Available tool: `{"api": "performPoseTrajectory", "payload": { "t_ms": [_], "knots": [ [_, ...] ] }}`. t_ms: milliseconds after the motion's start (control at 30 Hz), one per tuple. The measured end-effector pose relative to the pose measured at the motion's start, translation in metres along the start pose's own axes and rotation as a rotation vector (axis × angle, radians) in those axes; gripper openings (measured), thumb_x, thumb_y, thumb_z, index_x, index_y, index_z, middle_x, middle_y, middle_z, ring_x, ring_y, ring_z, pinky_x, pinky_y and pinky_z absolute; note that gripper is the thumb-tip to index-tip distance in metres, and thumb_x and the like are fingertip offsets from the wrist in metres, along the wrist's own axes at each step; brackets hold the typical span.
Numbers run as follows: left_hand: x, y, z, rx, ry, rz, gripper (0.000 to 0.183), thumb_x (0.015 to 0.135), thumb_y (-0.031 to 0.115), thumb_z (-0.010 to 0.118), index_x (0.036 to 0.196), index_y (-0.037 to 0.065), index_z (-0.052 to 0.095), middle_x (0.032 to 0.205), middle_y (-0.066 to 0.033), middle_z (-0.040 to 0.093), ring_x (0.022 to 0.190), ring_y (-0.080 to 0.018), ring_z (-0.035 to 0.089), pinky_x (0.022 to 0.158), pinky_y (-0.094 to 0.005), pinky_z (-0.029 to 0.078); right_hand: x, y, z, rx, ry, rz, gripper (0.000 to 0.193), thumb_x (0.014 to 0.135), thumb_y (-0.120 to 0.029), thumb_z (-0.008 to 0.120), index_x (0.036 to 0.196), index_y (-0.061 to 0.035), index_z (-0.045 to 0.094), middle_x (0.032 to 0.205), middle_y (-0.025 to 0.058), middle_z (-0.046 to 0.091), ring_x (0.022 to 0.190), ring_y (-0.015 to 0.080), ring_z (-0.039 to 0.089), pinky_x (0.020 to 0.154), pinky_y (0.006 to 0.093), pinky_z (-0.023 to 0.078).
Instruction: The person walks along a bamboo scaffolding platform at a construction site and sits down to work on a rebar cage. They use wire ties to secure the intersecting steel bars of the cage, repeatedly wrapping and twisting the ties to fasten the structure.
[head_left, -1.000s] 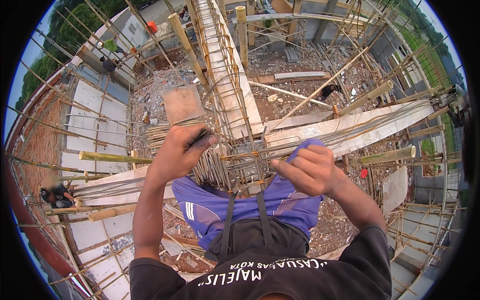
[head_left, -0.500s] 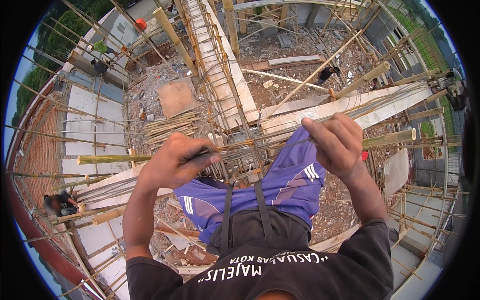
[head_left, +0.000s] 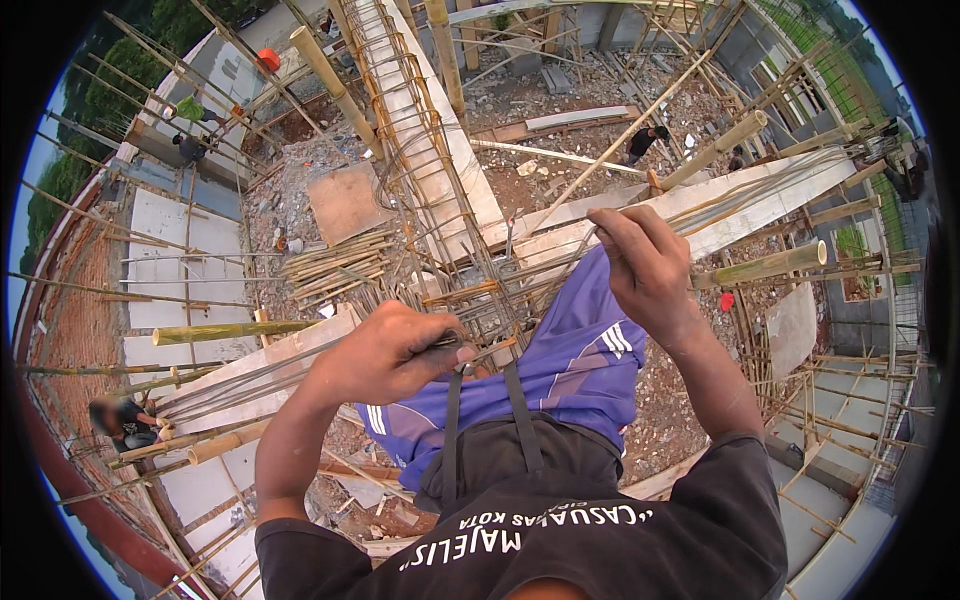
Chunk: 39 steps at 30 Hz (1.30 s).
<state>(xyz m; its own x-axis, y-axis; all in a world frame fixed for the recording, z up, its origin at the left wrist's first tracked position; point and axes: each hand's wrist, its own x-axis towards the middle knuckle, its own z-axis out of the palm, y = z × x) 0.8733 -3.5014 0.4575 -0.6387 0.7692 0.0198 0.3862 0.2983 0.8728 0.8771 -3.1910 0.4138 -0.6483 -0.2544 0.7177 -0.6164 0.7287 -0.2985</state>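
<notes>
My left hand (head_left: 395,350) is closed, fingers curled, just left of the steel bar joint (head_left: 488,298). A spray of thin wires (head_left: 378,292) shows by its knuckles, seemingly held in it. My right hand (head_left: 645,265) is raised to the right of the joint, thumb and fingertips pinched together. From that pinch a thin wire (head_left: 578,258) seems to run down toward the bars. Between my hands several steel bars cross in front of my lap. Beyond them a rebar cage (head_left: 425,120) extends away over a pale board formwork (head_left: 470,190).
Far below lies rubble-strewn ground, with a stack of bamboo sticks (head_left: 335,265). Bamboo poles (head_left: 765,265) jut in around me. More bars lie along the right-hand formwork (head_left: 735,225). A person (head_left: 125,420) works at the left; others are farther off.
My left hand has moved right and slightly down, nearer the bar joint. My right hand has shifted left and a little up. The view has tilted slightly.
</notes>
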Motion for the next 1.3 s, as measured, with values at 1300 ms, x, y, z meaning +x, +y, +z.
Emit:
{"api": "performPoseTrajectory", "payload": {
  "t_ms": [1300],
  "knots": [
    [0.019, -0.071, 0.058, -1.663, 0.75, -0.226, 0.049, 0.104, 0.054, 0.05, 0.076, 0.014, 0.046, 0.052, 0.004, 0.035, 0.04, -0.0069, 0.033, 0.033, -0.0231, 0.029, -0.093, -0.053, 0.034, 0.373, -0.537, 0.346, 0.027, 0.091, -0.006, 0.069, 0.118, -0.0038, 0.066, 0.09, 0.0129, 0.065, 0.076, 0.0346, 0.067, 0.063, 0.0416, 0.054]
  ]
}}
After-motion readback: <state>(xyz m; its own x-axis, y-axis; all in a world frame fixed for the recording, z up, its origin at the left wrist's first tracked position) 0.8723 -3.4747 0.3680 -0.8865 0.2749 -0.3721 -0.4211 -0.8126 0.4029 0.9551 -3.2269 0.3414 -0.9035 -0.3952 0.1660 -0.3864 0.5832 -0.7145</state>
